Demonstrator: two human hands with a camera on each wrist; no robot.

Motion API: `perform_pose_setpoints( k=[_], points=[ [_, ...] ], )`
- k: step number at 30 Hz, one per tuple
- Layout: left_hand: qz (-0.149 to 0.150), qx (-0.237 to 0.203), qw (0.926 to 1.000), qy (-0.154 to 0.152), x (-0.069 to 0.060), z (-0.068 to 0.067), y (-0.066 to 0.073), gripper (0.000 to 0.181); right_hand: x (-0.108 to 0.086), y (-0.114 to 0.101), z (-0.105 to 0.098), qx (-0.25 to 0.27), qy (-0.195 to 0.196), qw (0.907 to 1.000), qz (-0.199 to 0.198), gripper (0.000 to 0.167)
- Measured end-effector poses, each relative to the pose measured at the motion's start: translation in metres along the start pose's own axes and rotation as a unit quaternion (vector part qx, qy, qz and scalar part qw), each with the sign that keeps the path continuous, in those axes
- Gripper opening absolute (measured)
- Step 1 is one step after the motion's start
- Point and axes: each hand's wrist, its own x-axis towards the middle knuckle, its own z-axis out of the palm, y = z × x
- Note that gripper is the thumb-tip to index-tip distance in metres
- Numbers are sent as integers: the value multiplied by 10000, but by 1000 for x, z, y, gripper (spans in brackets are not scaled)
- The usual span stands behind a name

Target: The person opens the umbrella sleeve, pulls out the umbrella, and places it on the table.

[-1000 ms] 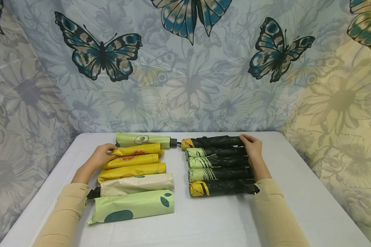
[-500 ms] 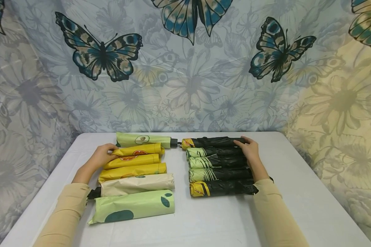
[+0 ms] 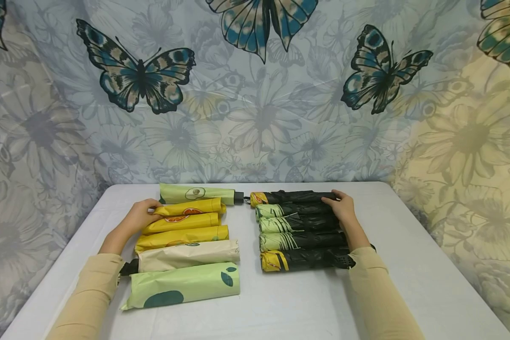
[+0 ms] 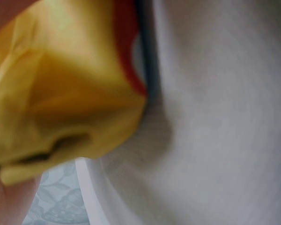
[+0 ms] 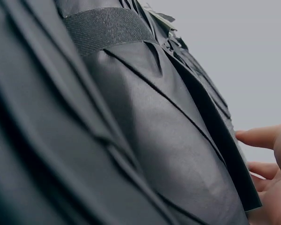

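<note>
My left hand (image 3: 139, 217) pinches the left end of the farthest yellow umbrella sleeve (image 3: 191, 206), which carries an orange-slice print. In the left wrist view its crumpled yellow end (image 4: 75, 93) fills the upper left. At the far right, my right hand (image 3: 343, 208) holds the right end of the farthest folded black umbrella (image 3: 295, 196), thumb on the near side, fingers behind. That umbrella's left end is yellow and orange. The right wrist view has the right hand's fingers (image 5: 262, 137) against dark pleated fabric bound by a black strap (image 5: 110, 29).
Two more yellow sleeves (image 3: 180, 223), a cream one (image 3: 189, 255) and a green one (image 3: 204, 282) lie nearer on the left. Behind them lies a green avocado-print umbrella (image 3: 212, 193) with a black end. Several folded black umbrellas (image 3: 318, 240) lie on the right of the white table (image 3: 255, 316).
My right hand has shifted slightly left along the farthest black umbrella, its thumb now on the near side. The left hand and the sleeves look the same.
</note>
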Motion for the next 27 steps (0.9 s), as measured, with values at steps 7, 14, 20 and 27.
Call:
perform_pose_setpoints(
  k=[7,14,20,27],
  points=[
    [33,1,10000,23,0,0,1,26,-1,2,0,10,-18,10000,-14,64],
    [151,-133,9998,46,-2,-2,0,27,-2,3,1,-28,15,10000,-56,63],
    [180,-110,9998,34,0,-2,-2,27,-2,3,0,-80,22,9999,-58,63],
    [62,-23,9999,-136,1,-3,3,29,-2,2,0,-51,112,9996,-236,63]
  ],
)
